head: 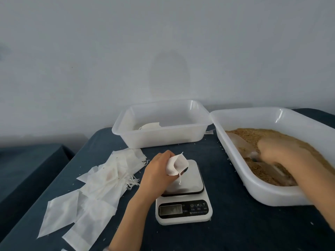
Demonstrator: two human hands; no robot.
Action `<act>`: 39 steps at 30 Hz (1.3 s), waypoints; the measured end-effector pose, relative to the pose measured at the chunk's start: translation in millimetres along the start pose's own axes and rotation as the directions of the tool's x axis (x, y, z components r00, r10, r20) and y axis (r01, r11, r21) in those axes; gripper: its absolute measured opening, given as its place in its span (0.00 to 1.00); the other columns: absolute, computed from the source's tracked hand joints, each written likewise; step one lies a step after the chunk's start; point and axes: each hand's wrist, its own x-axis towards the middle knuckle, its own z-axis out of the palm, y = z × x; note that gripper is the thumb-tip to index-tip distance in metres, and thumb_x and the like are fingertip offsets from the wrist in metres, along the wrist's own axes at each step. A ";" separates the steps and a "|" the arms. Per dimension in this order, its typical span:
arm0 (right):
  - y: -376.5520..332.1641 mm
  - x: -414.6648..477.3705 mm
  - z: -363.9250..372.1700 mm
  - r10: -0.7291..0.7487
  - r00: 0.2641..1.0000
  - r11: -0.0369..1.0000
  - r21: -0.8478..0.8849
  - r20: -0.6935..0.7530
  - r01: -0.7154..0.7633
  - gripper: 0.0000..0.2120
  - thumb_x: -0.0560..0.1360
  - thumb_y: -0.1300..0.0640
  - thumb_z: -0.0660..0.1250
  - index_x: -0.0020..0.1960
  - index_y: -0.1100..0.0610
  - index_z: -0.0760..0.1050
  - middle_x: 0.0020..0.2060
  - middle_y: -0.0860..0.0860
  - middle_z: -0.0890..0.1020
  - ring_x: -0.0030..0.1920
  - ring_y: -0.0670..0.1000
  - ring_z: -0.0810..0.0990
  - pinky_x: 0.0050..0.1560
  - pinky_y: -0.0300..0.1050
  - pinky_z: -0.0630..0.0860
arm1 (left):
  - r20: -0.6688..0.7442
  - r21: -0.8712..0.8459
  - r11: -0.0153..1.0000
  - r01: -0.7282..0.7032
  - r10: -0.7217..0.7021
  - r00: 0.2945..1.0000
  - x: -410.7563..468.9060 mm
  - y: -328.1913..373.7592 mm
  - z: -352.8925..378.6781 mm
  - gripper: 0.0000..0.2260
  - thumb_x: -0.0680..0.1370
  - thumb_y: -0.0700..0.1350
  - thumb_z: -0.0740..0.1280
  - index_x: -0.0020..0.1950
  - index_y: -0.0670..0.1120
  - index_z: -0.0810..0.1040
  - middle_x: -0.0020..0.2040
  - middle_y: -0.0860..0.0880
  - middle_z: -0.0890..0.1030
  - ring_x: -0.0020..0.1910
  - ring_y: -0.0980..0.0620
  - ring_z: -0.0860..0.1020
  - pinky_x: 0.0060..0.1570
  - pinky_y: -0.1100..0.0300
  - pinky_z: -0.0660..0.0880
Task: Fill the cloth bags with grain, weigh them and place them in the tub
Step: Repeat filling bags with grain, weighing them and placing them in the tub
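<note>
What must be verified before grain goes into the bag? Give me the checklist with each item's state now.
1. Bag held in left hand over the scale: ok.
2. Bag mouth open and facing up: ok.
3. Right hand on the scoop in the grain tub: ok, though blurred.
4. Scoop loaded with grain: cannot tell.
5. Scale display zeroed: cannot tell, digits unreadable.
6. Room in the far tub for the filled bag: ok.
</note>
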 end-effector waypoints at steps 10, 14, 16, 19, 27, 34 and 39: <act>-11.7 1.7 3.9 0.000 0.984 0.978 0.205 0.176 -0.037 0.24 0.84 0.46 0.50 0.68 0.62 0.71 0.58 0.56 0.78 0.56 0.55 0.78 0.61 0.46 0.74 | -0.008 -0.009 1.000 -0.005 0.005 1.000 -1.3 -2.7 0.9 0.14 0.71 0.58 0.74 0.46 0.58 0.70 0.42 0.57 0.75 0.43 0.59 0.73 0.41 0.61 0.71; -11.9 -0.5 4.5 -0.010 0.973 0.904 0.419 0.231 -0.090 0.25 0.84 0.46 0.51 0.72 0.62 0.65 0.55 0.60 0.79 0.50 0.55 0.79 0.51 0.46 0.74 | -0.004 -0.001 1.000 -0.005 0.005 1.000 -1.0 -4.7 2.3 0.14 0.71 0.58 0.74 0.47 0.58 0.70 0.42 0.57 0.76 0.43 0.58 0.74 0.40 0.62 0.70; -7.9 3.3 6.8 0.040 0.983 0.827 0.546 0.177 -0.132 0.23 0.83 0.47 0.55 0.69 0.63 0.67 0.42 0.59 0.79 0.38 0.54 0.76 0.37 0.45 0.72 | -0.008 -0.010 1.000 -0.004 0.004 1.000 -0.5 -4.7 2.8 0.14 0.71 0.58 0.73 0.46 0.58 0.70 0.42 0.57 0.76 0.43 0.59 0.74 0.40 0.60 0.71; -4.7 14.8 9.6 0.148 0.985 0.787 0.594 0.086 -0.170 0.21 0.82 0.55 0.57 0.71 0.65 0.63 0.47 0.61 0.80 0.39 0.55 0.77 0.34 0.44 0.73 | -0.002 0.000 1.000 0.000 0.000 1.000 -0.5 -4.4 3.0 0.13 0.71 0.57 0.74 0.48 0.56 0.71 0.43 0.57 0.76 0.43 0.57 0.74 0.42 0.58 0.74; -2.8 42.3 12.2 0.278 0.960 0.772 0.585 0.039 -0.248 0.37 0.78 0.70 0.58 0.78 0.63 0.39 0.68 0.65 0.69 0.58 0.60 0.77 0.53 0.49 0.77 | 0.014 0.003 1.000 0.011 -0.011 1.000 -1.4 -3.8 1.4 0.13 0.72 0.53 0.74 0.47 0.57 0.71 0.43 0.56 0.76 0.43 0.57 0.74 0.43 0.58 0.74; -5.6 46.8 20.4 -0.012 0.941 0.626 0.737 0.338 -0.257 0.17 0.83 0.57 0.54 0.71 0.56 0.60 0.36 0.57 0.75 0.28 0.50 0.73 0.25 0.41 0.70 | 0.022 0.008 1.000 0.009 -0.009 1.000 -1.1 -2.4 1.5 0.15 0.72 0.53 0.74 0.42 0.60 0.67 0.42 0.56 0.76 0.42 0.59 0.74 0.40 0.62 0.70; -0.7 40.0 12.1 -0.221 0.893 0.349 0.887 0.391 -0.302 0.10 0.82 0.57 0.59 0.54 0.64 0.73 0.30 0.54 0.77 0.24 0.48 0.74 0.22 0.38 0.72 | 0.017 0.000 1.000 0.012 -0.012 1.000 -1.6 -3.8 2.2 0.13 0.72 0.54 0.74 0.44 0.59 0.68 0.42 0.56 0.76 0.42 0.58 0.74 0.40 0.61 0.72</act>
